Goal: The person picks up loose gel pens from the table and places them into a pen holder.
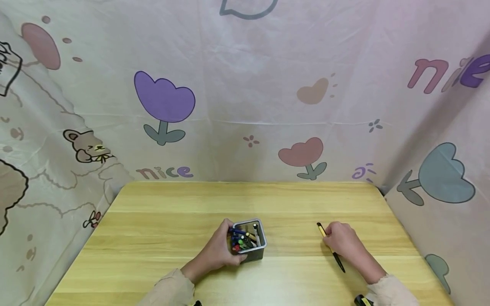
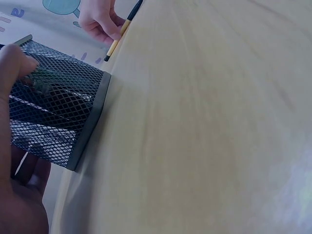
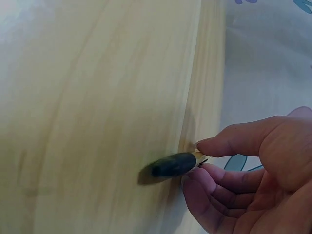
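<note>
My left hand (image 1: 221,247) grips a square mesh pen holder (image 1: 254,255) around its left side. Several pens (image 1: 245,240) stand inside it, with blue, red, green and yellow ends showing. In the left wrist view, the dark mesh wall (image 2: 58,97) lies between thumb and fingers, its base at the table surface. Over to the right, my right hand (image 1: 343,240) pinches a yellow pen (image 1: 322,230) with a black cap. The right wrist view shows the black cap (image 3: 174,165) pointing away from the thumb and fingertips, low over the wood.
The light wooden table (image 1: 183,199) spans the front. Behind it and at both sides hangs a pale curtain (image 1: 245,85) printed with flowers, bears and words. Dark straps (image 1: 363,300) sit near the sleeves at the bottom edge.
</note>
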Demonstrator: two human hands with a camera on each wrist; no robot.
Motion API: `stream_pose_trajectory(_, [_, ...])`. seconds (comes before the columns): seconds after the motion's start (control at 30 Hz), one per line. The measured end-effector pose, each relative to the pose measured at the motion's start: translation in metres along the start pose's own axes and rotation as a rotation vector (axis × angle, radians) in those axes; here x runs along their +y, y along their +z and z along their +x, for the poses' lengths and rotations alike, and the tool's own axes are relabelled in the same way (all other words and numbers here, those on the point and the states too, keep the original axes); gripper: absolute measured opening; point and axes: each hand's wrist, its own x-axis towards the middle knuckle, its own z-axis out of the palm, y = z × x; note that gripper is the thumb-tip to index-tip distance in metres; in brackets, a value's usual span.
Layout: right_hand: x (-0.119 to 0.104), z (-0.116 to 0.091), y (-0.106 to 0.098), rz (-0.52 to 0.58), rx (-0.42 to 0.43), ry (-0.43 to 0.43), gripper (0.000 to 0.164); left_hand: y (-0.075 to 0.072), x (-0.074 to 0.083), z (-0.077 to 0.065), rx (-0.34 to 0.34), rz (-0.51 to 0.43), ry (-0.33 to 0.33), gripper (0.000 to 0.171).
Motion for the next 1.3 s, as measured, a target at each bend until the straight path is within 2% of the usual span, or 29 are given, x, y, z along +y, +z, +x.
stream_pose_trajectory(0.13, [-0.001,-0.002,0.000,0.015,0.004,-0.005,0.026,0.000,0.002,0.000,-0.003,-0.003,-0.005,0.076])
stream_pose_trajectory(0.23, [-0.001,-0.002,-0.001,0.021,0.004,-0.020,0.032,0.000,0.002,0.000,-0.002,-0.010,-0.006,0.077])
stream_pose_trajectory(0.47, [-0.004,-0.002,-0.006,0.014,-0.001,-0.013,0.023,0.000,0.001,0.000,-0.006,-0.020,-0.002,0.076])
stream_pose_trajectory(0.67, [-0.012,-0.004,-0.012,0.014,0.036,-0.073,0.004,0.000,0.001,0.001,-0.007,-0.020,-0.001,0.077])
stream_pose_trajectory(1.0, [-0.037,-0.001,-0.024,0.064,0.094,-0.174,0.009,0.000,0.000,0.001,-0.007,-0.021,-0.023,0.078])
stream_pose_trajectory(1.3, [-0.069,0.004,-0.031,0.205,0.141,-0.312,0.009,0.001,-0.001,0.000,-0.003,-0.062,-0.016,0.080])
